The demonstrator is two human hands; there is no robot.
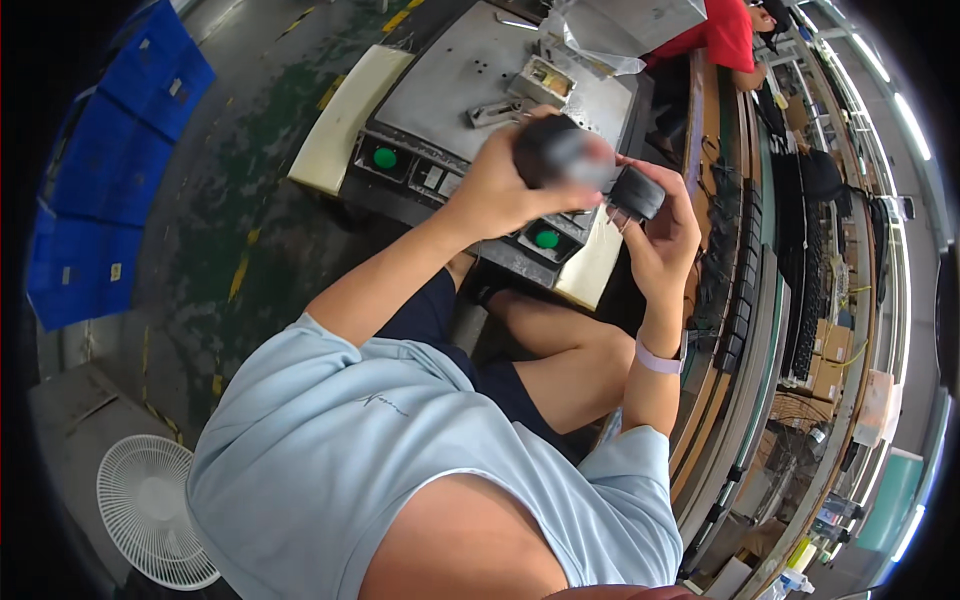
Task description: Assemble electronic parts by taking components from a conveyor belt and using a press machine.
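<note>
In front of me, over the near edge of a grey metal bench machine [440,100], both hands are raised. My left hand [492,190] is closed around a dark rounded object [540,150]; motion smears its grey and reddish end, so I cannot make out its kind. To its right, my right hand [672,235] pinches a small black block-shaped housing [638,193] between thumb and fingers. Thin wires or prongs show at the housing's lower side. The two held things are close together. Beyond my left hand, a metal fixture [543,82] stands on the machine top.
Two green buttons, one at left [385,158] and one at right [546,239], sit on the machine's front. A conveyor line [745,270] carrying black pieces runs along the right. Blue bins [90,155] and a white fan [158,510] stand left. A person in red [725,35] is at the far right.
</note>
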